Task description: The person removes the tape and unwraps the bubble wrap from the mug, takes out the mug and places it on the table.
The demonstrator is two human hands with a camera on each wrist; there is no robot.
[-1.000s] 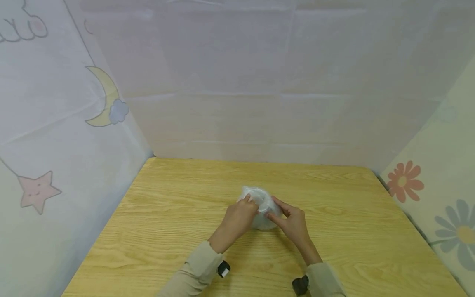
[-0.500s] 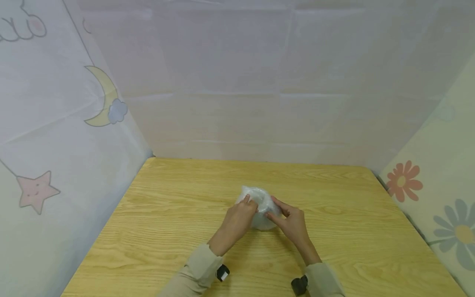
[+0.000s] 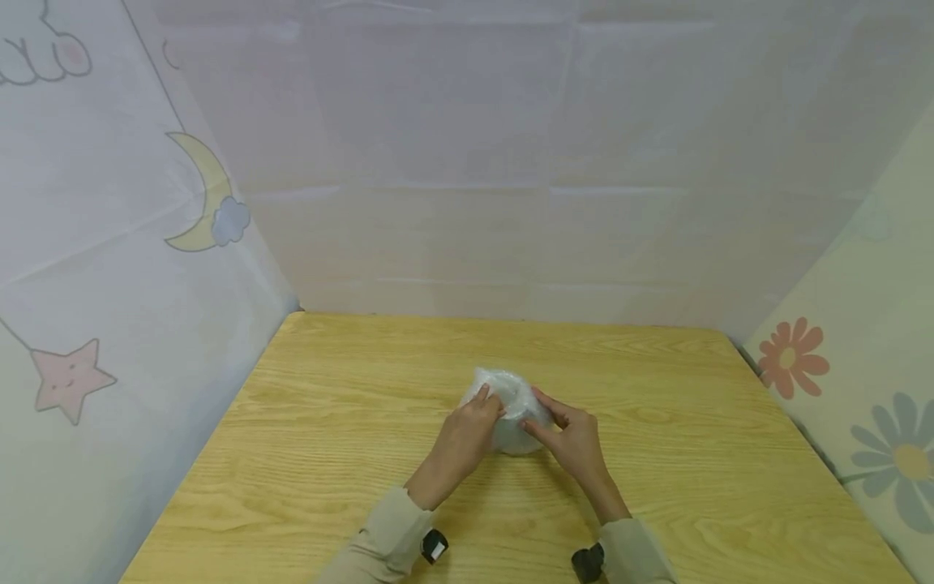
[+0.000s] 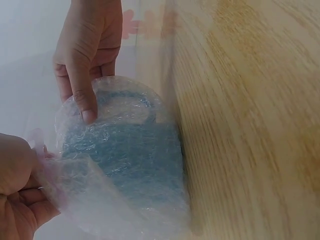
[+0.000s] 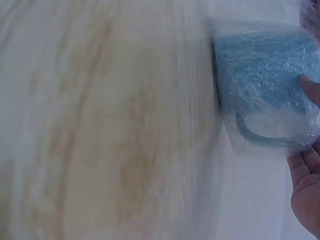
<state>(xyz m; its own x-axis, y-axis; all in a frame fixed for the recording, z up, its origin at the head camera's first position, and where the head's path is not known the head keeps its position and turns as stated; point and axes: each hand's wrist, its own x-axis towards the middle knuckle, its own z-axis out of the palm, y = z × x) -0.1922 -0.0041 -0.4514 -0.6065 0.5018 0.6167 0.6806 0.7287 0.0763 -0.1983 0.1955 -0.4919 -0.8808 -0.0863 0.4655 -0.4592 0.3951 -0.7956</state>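
A blue mug (image 4: 130,145) in bubble wrap (image 3: 514,440) stands upright on the table, its curved handle (image 5: 260,137) showing through the film towards the right hand. My left hand (image 3: 463,434) pinches the wrap at the top rim on the left side, where a loose flap (image 4: 90,185) folds over the mug. From the right, my right hand (image 3: 578,442) holds the wrapped mug by its handle side, thumb on the near face and fingers behind. In the right wrist view only the thumb and part of the right hand (image 5: 307,200) show.
The wooden table (image 3: 328,405) spreads out around the mug. Pale cloth walls with a printed moon (image 3: 207,191), star (image 3: 73,377) and flowers (image 3: 791,357) enclose it at the back and both sides. Black wrist cameras (image 3: 434,545) sit at the sleeve cuffs.
My left hand has shifted slightly left and towards me, its fingers still on the wrap. The right hand and the mug stay practically where they were.
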